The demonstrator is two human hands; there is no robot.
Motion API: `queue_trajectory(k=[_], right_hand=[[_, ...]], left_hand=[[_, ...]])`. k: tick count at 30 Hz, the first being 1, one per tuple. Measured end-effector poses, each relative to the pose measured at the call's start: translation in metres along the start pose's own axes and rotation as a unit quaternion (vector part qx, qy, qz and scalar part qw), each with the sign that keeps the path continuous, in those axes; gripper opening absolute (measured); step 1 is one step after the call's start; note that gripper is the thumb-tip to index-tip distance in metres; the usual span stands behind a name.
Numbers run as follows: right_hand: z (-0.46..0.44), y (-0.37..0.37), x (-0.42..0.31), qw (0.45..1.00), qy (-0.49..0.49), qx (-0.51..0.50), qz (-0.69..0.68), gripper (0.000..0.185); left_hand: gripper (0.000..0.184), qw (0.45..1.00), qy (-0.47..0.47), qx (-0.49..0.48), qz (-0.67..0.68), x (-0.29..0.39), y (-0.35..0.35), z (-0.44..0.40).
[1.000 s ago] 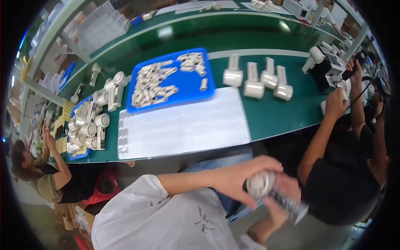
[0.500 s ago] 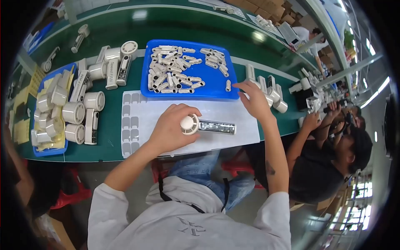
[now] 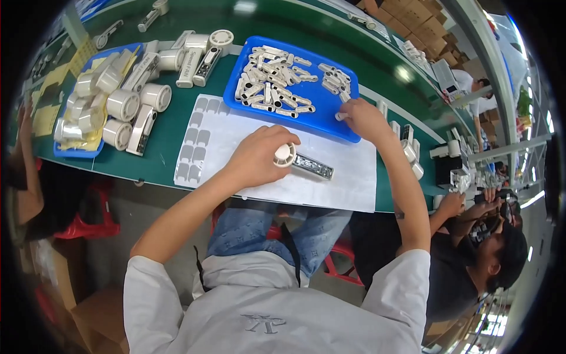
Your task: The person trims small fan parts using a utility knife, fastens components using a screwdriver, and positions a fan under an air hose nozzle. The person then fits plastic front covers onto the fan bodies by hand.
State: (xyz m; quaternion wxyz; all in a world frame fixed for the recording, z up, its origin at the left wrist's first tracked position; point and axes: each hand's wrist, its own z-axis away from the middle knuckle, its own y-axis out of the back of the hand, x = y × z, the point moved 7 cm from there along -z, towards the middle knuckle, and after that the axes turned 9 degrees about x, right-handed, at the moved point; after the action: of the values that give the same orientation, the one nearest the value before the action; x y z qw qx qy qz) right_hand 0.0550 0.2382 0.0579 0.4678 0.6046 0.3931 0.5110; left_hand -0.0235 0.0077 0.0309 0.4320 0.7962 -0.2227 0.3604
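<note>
My left hand [image 3: 259, 156] is closed around the round white head of a handheld fan [image 3: 312, 166]. The fan lies over the white sheet, its handle pointing right with the inner circuit parts exposed. At the right end of the blue tray [image 3: 234, 109], my right hand [image 3: 367, 121] pinches a small white plastic piece [image 3: 340, 117] between thumb and fingers. Many similar white pieces [image 3: 274, 74] are heaped in the tray's left part. A smaller group [image 3: 336, 79] lies near its upper right corner.
A white sheet [image 3: 348, 183] with grey stickers [image 3: 191, 137] covers the bench before me. Fans [image 3: 122, 104] stand to the left, beside a blue bin [image 3: 76, 153] of white round parts. More fans [image 3: 408, 141] sit at right. A person in black [image 3: 454, 265] works at the right.
My right hand has closed on a small white piece at the tray's right end. My left hand still holds the fan, and the whole view has tilted.
</note>
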Motion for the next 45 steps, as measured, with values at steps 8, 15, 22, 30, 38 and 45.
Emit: queue_trajectory(k=[8,15,22,30,38,45], right_hand=[[0.059,0.053,-0.071,0.82,-0.075,0.105,-0.557,0.019],[0.076,0.043,-0.099,0.63,-0.12,0.179,-0.746,0.023],[0.09,0.068,-0.104,0.846,-0.117,0.296,-0.429,0.027],[0.093,0.033,-0.104,0.79,-0.207,0.265,-0.513,0.018],[0.125,0.086,-0.154,0.214,-0.041,0.058,-0.974,0.042],[0.131,0.143,-0.174,0.346,0.182,-0.014,-0.92,0.024]], left_hand=[[0.064,0.994,-0.062,0.081,-0.032,0.028,0.017,-0.002],[0.02,0.99,-0.034,0.079,0.115,0.063,0.021,-0.018],[0.019,0.981,0.072,0.112,0.139,0.051,0.014,-0.023],[0.053,0.996,-0.053,-0.068,-0.017,0.02,0.001,-0.02],[0.041,0.996,-0.058,-0.062,-0.019,0.011,-0.012,-0.016],[0.033,0.998,-0.054,-0.038,0.005,0.011,-0.014,-0.016]])
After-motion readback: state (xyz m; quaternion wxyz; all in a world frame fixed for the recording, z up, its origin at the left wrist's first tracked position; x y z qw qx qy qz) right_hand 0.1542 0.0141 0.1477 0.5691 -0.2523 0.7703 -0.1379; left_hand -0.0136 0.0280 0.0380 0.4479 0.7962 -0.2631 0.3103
